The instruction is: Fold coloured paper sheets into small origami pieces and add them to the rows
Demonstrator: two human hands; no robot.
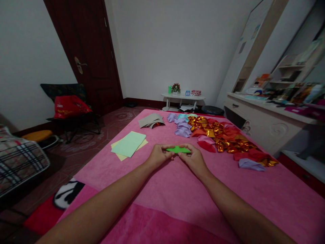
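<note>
Both hands meet over the middle of the pink cloth (pixel 162 186), holding one piece of bright green folded paper (pixel 177 149) between them. My left hand (pixel 159 154) pinches its left end, fingers closed on it. At the right end, my right hand (pixel 194 158) grips it the same way, thumb below and fingers above. The paper looks narrow and layered; the far side of its folds is hidden. Left of my hands lie pale green sheets (pixel 129 144) on top of yellow sheets (pixel 122 157).
A fanned stack of grey sheets (pixel 151 120) lies farther back. To the right spreads a heap of folded paper pieces: purple (pixel 182 129), red (pixel 207 146) and shiny gold (pixel 223 144). A dresser (pixel 269 115) stands at right, a chair with a red bag (pixel 71 106) at left.
</note>
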